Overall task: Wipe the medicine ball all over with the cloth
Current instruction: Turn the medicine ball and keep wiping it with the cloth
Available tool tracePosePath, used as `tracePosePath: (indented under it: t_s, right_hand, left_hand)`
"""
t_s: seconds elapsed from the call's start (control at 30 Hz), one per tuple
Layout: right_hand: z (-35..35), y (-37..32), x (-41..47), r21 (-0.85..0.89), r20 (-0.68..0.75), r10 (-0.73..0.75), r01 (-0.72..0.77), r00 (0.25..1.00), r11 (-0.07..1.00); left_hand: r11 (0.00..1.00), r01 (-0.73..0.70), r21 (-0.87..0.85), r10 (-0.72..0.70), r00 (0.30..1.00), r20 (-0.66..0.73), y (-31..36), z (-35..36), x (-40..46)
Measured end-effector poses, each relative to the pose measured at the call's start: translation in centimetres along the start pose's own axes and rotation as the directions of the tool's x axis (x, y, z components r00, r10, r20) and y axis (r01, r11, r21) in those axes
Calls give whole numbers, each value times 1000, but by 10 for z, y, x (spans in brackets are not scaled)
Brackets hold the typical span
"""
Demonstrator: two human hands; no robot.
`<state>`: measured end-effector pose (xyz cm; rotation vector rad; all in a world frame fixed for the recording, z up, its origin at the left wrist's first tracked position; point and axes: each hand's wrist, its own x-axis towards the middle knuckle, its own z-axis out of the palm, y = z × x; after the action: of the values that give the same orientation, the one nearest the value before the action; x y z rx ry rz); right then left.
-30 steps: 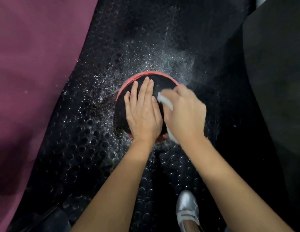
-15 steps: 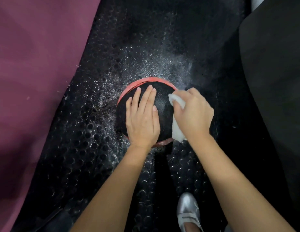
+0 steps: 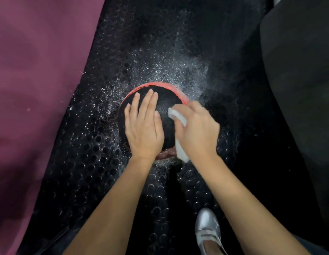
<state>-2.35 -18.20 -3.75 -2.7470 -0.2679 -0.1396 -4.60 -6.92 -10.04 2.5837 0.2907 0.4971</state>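
Note:
A black medicine ball with a red band round its far edge sits on a black studded floor mat. My left hand lies flat on top of the ball, fingers straight and together. A white cloth is gripped in my right hand, which presses it against the ball's right side. One end of the cloth shows above the fingers and the other end hangs below the palm. The ball's near side is hidden under both hands.
White droplets or specks are scattered over the studded mat around the ball. A purple mat fills the left side. A dark padded surface rises at the right. A foot in a silver shoe stands near the bottom edge.
My right hand with the cloth slid out to the ball's right edge, then back inward and down over its right side. The left hand stayed flat on top.

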Motion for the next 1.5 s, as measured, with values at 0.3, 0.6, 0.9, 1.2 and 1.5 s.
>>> tracePosePath:
  t_s: [0.3,0.6,0.9,1.2,1.5]
  right_hand:
    - [4,13,-4,112,33,143,-146,989,983]
    - [1,1,4,109,46,136,-140,990,984]
    - [1,2,9,88,57,154,-158,986,983]
    - [5,8,12,144,44,199,-204,979,968]
    - [8,10,43,184,110,199,-217,974,959]
  left_hand:
    - [999,-26,-19,26,999,-19,-3,-2,-9]
    - [999,-34,-22,33,999,-35,-3,-2,-12]
    - [998,22,-61,-24,999,-29,-1,-1,-2]
    - [999,25,-46,-26,1000,-13,4,-1,3]
    - [996,-88,-3,88,996,15,-8,1,14]
